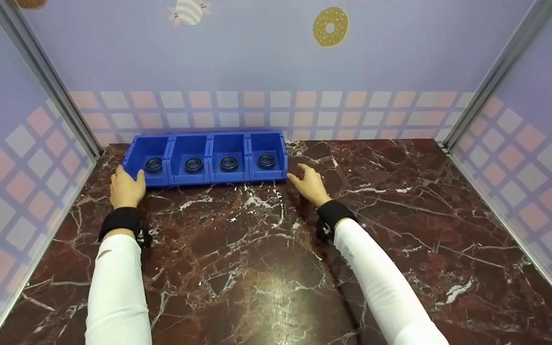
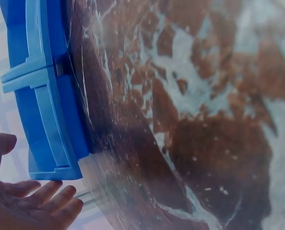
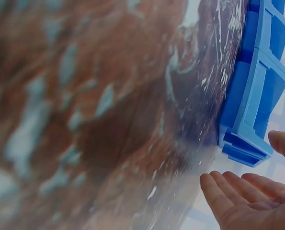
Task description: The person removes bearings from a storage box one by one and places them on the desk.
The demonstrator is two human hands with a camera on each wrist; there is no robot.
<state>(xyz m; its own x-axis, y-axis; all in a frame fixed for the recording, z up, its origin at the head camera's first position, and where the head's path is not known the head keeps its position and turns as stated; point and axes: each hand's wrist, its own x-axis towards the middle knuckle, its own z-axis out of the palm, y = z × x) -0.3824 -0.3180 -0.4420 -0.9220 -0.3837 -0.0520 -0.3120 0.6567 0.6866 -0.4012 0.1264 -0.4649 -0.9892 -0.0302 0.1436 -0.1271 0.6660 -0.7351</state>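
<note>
A row of joined blue bins (image 1: 189, 179) stands at the back left of the table, with a black ring-shaped bearing (image 1: 193, 166) in each compartment. My left hand (image 1: 127, 188) is at the row's left end, fingers extended along the outer wall and thumb near the front corner. In the left wrist view its fingertips (image 2: 68, 191) are right at the end of the blue bin (image 2: 56, 120). My right hand (image 1: 310, 184) is beside the right end, fingers spread and thumb toward the bin wall. A gap shows between its fingers (image 3: 223, 191) and the bin (image 3: 250, 115) in the right wrist view.
The dark red marbled table (image 1: 256, 249) spreads in front of the bins. Behind them rises a lilac wall (image 1: 256, 62) with a checkered band, and side panels (image 1: 21, 158) with metal corner posts (image 1: 496, 72) stand left and right.
</note>
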